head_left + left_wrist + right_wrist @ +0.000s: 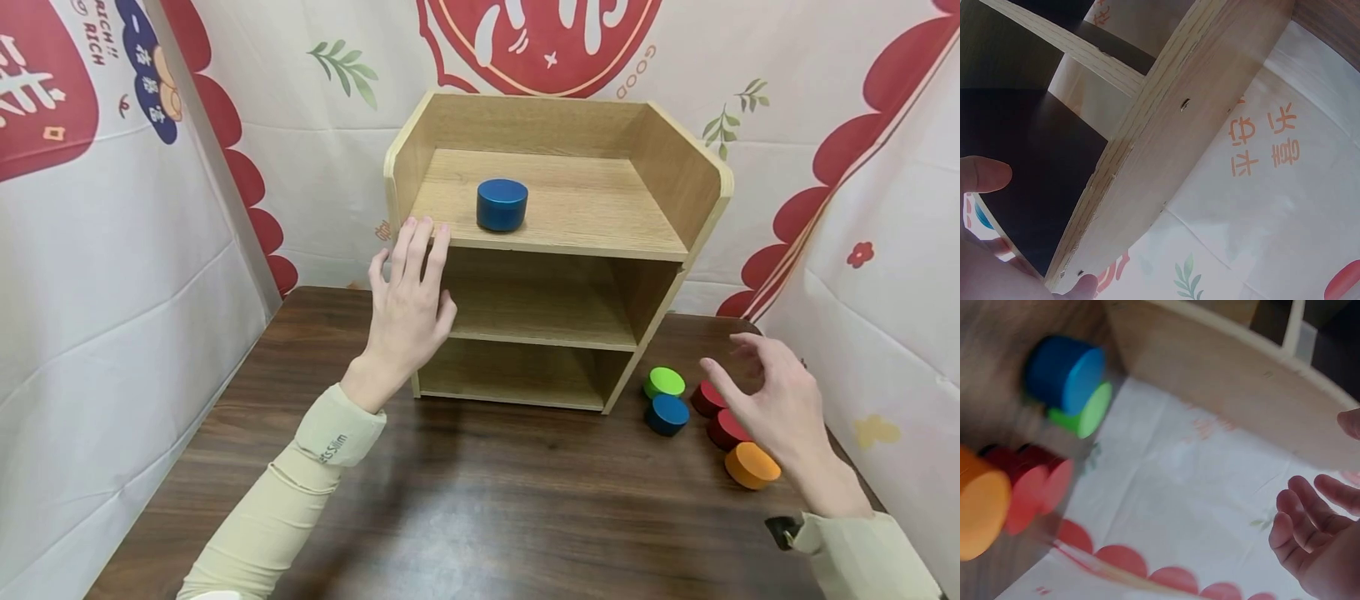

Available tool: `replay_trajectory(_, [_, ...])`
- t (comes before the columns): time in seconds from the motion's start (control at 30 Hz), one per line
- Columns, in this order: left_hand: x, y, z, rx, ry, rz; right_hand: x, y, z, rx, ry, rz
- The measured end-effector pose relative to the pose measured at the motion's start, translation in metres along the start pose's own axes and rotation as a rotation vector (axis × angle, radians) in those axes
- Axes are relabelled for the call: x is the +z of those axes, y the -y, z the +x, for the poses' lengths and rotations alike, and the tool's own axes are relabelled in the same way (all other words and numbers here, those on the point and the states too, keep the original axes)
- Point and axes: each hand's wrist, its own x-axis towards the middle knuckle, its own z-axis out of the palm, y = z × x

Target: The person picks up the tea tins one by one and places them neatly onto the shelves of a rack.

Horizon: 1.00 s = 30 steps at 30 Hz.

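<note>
A light wooden shelf unit point(600, 196) with three levels stands on the table. On its top level sits a blue cylinder point(502, 205). My left hand point(408, 312) is at the top level's left front corner, fingers extended and spread, holding nothing; whether the fingertips touch the wood I cannot tell. In the left wrist view the thumb and another finger show near the side panel point(1166, 137). My right hand point(783, 400) hovers empty with loosely bent fingers above two red cylinders point(727, 429), partly hiding them. An orange cylinder point(752, 465) lies just in front.
Left of the red pieces are a green cylinder point(664, 382) and another blue cylinder point(667, 415), close to the shelf's right foot. The dark wood table point(510, 500) extends in front. White printed cloth point(300, 167) hangs behind and at both sides.
</note>
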Motion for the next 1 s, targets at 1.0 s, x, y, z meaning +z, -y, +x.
replay_trajectory(1.0, [0.002,0.000,0.000,-0.009,-0.001,-0.013,0.003,-0.105,-0.065,0.325,0.580,-0.274])
